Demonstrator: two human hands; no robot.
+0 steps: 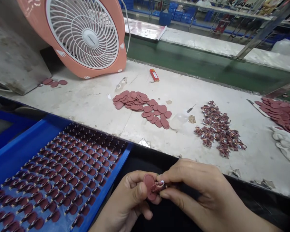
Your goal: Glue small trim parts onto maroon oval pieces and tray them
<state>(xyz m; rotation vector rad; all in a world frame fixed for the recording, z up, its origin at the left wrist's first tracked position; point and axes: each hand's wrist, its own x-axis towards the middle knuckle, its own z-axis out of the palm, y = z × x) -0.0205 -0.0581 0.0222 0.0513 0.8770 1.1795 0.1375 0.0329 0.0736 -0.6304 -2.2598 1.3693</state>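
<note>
Two bare hands work close together above a dark surface (145,161) at the near edge of the worktop (256,161). The left hand (128,199) grips a maroon oval disc (149,187) between thumb and fingers, standing it up so that its face turns toward the other hand. The right hand (195,190) pinches a small patterned piece (161,187) between thumb and forefinger, pressing it against the disc, so both hands are closed on the work and neither has let go. Holding the two parts up together like this appears to keep their join steady and in plain view. Just left of the hands, a blue plastic tray (106,190) carries rows of disc-and-piece units (62,187), all lying the same way and evenly spaced, probably so they stay separate. Farther off on the worktop lie a heap of loose maroon discs (140,104) and, to its right, a heap of small patterned pieces (217,129), with both supplies seemingly placed within easy reach. More maroon discs (277,112) lie at the far right beside a crumpled white cloth (285,145). Beyond them, an orange lighter (154,75) lies near a pink fan (85,35), tilted toward the hands.
</note>
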